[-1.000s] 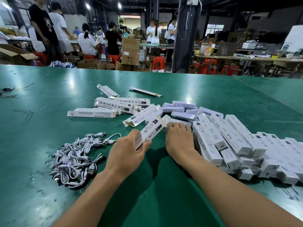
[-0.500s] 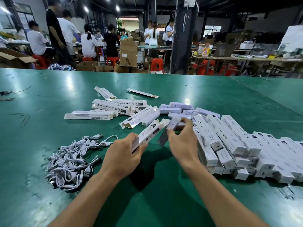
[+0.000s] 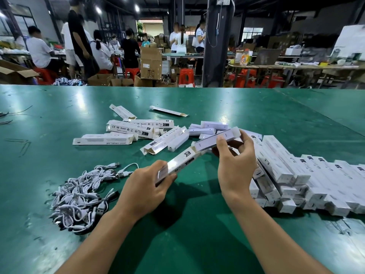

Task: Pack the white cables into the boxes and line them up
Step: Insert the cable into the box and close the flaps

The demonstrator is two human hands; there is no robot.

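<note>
Printed box (image 3: 178, 162) was gripped by left hand (image 3: 144, 191); plain box (image 3: 215, 139) (above the green table (image 3: 193, 240)) was pinched by right hand (image 3: 235, 171)

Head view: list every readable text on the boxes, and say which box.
"CE FC RoHS", "Made in china": long box left of centre.
"RoHS": box behind it.
"SMART SENSOR LAMP", upside down: leftmost box.
Labels on the box in the left hand and on the stacked boxes: too blurred to read.
</note>
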